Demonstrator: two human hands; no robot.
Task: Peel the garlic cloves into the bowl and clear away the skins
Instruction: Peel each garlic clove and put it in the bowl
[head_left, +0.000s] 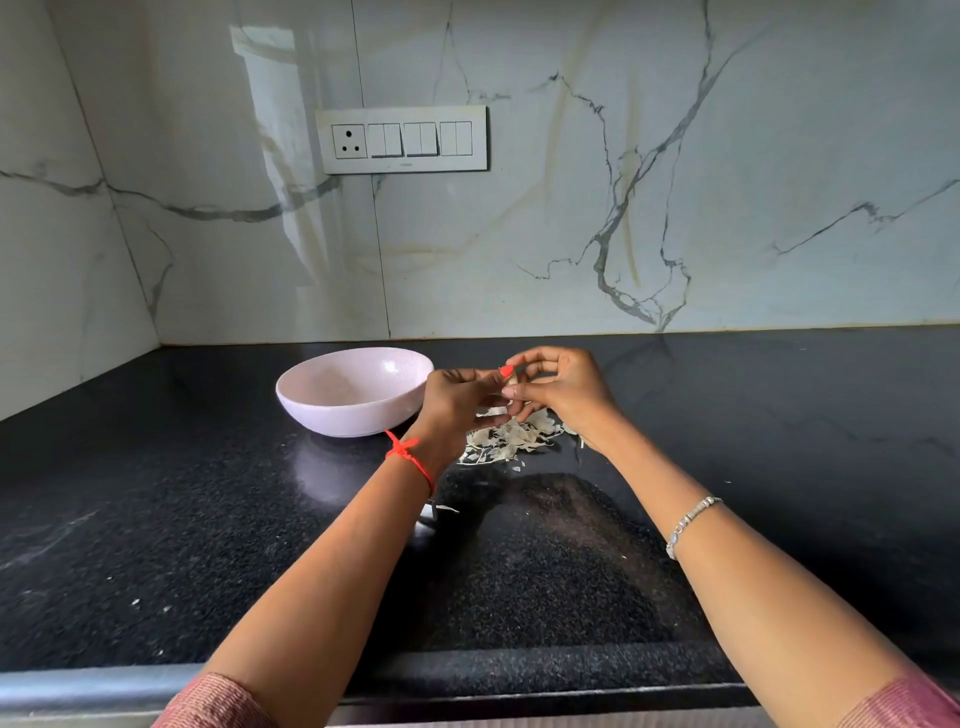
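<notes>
A pale pink bowl (353, 395) stands on the black counter, left of my hands. My left hand (457, 400) and my right hand (563, 389) meet above a heap of white garlic skins (511, 439). Between their fingertips they pinch a small pale garlic clove (511, 383), mostly hidden by the fingers. The bowl's inside looks pale; I cannot make out cloves in it. A red thread circles my left wrist and a silver bracelet my right.
The black speckled counter (208, 519) runs to a marble wall with a switch panel (405, 139). A few stray skin flakes (444, 508) lie nearer the front edge, between my forearms. The wall corner closes the left side.
</notes>
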